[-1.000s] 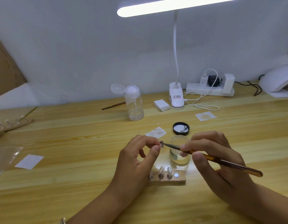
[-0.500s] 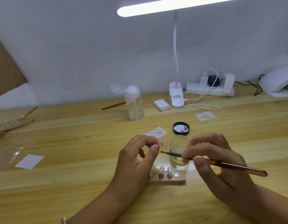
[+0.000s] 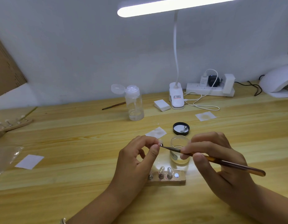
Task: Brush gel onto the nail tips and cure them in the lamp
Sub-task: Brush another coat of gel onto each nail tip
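Observation:
My left hand (image 3: 136, 157) pinches a small clear nail tip (image 3: 160, 142) between thumb and forefinger, held above the table. My right hand (image 3: 214, 160) grips a brown-handled brush (image 3: 220, 162), and its bristle end touches the nail tip. Behind the brush stands an open clear gel jar (image 3: 179, 150), its black lid (image 3: 181, 128) lying just beyond. A wooden holder block (image 3: 168, 179) in front of the jar carries two nail tips on pegs. The white curing lamp (image 3: 279, 81) sits at the far right edge.
A clear pump bottle (image 3: 134, 104), a second brush (image 3: 114, 105), a white desk lamp clamp (image 3: 176, 98) and a power strip (image 3: 209, 89) line the back. Paper squares (image 3: 29, 161) lie about. Another wooden holder (image 3: 14, 124) sits far left, beside a plastic bag (image 3: 4, 157).
The brush tip dropped away from the nail tip half a second ago and has now come back up onto it. My left hand has stayed in place.

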`<state>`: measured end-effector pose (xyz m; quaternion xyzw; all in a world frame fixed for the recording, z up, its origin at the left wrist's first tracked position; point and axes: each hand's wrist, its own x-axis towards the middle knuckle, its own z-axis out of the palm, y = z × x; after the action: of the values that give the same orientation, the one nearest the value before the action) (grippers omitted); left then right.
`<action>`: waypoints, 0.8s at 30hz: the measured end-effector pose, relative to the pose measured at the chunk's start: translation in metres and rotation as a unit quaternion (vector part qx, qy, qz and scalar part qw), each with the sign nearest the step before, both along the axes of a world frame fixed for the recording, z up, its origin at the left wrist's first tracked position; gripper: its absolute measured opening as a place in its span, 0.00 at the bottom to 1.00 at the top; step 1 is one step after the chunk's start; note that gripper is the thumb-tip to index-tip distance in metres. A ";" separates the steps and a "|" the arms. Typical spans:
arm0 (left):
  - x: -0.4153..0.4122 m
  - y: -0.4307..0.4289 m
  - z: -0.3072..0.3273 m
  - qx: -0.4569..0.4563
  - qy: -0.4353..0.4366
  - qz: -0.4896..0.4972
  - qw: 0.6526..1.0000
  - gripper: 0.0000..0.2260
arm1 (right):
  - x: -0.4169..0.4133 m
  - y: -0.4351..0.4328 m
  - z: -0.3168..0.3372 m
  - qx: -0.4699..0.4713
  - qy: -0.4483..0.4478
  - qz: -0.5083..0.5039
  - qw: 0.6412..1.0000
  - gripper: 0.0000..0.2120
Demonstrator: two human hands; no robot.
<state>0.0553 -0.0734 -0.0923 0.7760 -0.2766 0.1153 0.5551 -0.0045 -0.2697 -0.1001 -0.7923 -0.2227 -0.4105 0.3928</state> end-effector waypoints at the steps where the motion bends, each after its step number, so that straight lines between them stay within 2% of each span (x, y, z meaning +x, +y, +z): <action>1: 0.000 0.000 0.000 -0.002 0.000 0.000 1.000 0.05 | 0.000 0.001 0.000 0.000 0.001 0.003 1.000 0.14; 13: 0.000 0.001 0.000 0.000 0.003 -0.003 1.000 0.06 | 0.000 -0.001 0.002 0.025 -0.016 0.001 1.000 0.13; 18: 0.000 0.000 -0.001 -0.001 -0.006 -0.012 1.000 0.12 | 0.001 0.001 -0.001 -0.005 -0.008 0.022 1.000 0.12; 24: 0.000 0.000 -0.002 0.003 -0.003 -0.012 1.000 0.07 | 0.002 0.003 0.000 -0.018 -0.012 0.018 1.000 0.13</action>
<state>0.0557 -0.0735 -0.0941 0.7738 -0.2875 0.1105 0.5535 -0.0027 -0.2664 -0.0998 -0.7902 -0.2488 -0.4089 0.3828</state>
